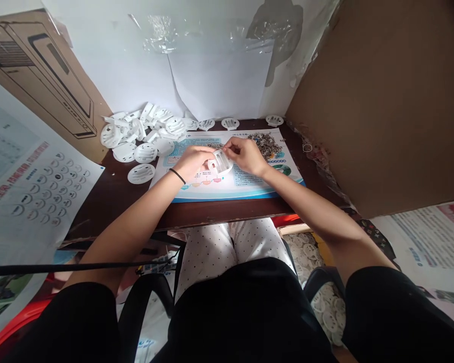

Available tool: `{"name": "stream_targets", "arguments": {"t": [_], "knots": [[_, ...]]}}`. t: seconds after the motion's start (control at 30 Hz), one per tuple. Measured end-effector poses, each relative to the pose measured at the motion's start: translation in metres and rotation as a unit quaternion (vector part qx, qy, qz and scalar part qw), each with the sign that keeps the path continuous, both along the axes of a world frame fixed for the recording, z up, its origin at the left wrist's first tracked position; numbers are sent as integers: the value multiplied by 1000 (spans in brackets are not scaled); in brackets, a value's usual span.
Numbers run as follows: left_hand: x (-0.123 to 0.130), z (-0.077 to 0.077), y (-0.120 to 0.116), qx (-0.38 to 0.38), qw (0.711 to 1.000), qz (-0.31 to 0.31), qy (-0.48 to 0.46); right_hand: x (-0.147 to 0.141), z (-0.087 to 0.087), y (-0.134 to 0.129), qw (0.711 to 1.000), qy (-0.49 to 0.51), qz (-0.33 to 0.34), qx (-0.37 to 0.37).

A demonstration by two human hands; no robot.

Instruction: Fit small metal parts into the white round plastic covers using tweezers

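A round white plastic piece with slots [220, 164] is held over the printed sheet in the middle of the table. My left hand [194, 162], with a black band at the wrist, grips its left side. At its upper right edge, the fingers of my right hand [245, 154] are pinched together; whatever small thing they may hold is hidden. Just behind my right hand lies a heap of small metal parts [265, 145] on the sheet. To the left of my left hand is a pile of similar white plastic pieces [144, 128].
Several more white pieces [230, 123] lie in a row along the wall. Cardboard stands on the left [49, 75] and right [386, 101] of the dark table [227, 214]. Below, right of my legs, a box holds many white pieces [306, 252]. A dark cord [79, 268] crosses at lower left.
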State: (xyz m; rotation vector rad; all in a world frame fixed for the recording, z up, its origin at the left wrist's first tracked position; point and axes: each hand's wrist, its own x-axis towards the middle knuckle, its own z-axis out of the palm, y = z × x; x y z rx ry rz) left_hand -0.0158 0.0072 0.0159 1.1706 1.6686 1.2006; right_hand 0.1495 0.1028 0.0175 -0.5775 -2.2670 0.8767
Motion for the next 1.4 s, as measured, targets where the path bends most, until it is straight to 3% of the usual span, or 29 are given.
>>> {"name": "stream_targets", "arguments": {"t": [0.1,0.37,0.63,0.9,1.07,1.17,1.3,1.4], "knots": [[5,3,-3,-20,998,14,-51,-1,-1,-2,1000,-3,6,-7],[28,17,-11,-60,993,59,-82,-2,-3,-7,1000,10,-9,-2],[32,5,-6,-43,993,104,-38,-3,-4,-9,1000,24,-15,12],[33,6,-6,-45,994,87,-51,-3,-8,-4,999,23,-10,32],[30,-4,-5,-37,994,93,-35,-3,-10,-6,998,10,0,57],[22,-10,-2,37,996,79,2,0,-8,-6,997,21,-8,68],[7,-9,3,249,966,24,60,5,-7,0,983,94,-30,152],[1,-4,0,254,954,36,155,8,-9,4,957,134,-34,256]]}}
